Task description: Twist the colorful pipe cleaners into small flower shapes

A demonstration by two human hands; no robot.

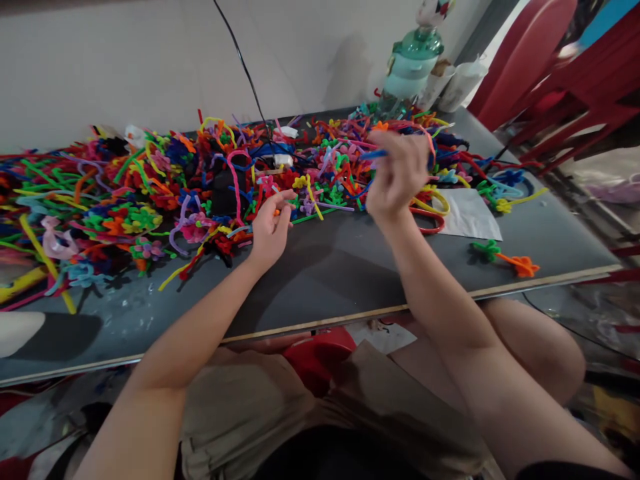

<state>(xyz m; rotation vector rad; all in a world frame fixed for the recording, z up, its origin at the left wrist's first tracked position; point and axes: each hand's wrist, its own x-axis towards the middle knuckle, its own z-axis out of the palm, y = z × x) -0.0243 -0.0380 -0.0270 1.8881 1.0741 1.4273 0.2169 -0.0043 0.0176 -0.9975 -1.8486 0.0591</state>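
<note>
My right hand [399,172], smeared by motion, is raised above the table with its fingers closed on a blue pipe cleaner [374,155] that juts out to the left. A pinkish-red loop [431,145] shows behind that hand; I cannot tell whether it is held. My left hand [271,230] hovers at the front edge of the pile of fuzzy pipe cleaners [145,170], fingers loosely curled. A small orange bit [277,212] shows between its thumb and fingers, too small to name. Below my right hand lie red-handled scissors [431,225] and a yellow loop [437,200].
A white packet [470,212] and a green-and-orange pipe-cleaner flower piece [507,258] lie on the right. Behind stand a green-topped bottle [411,67] and white cups [463,85]. A black cable [243,60] hangs down the wall. Red chairs [525,53] are at the right.
</note>
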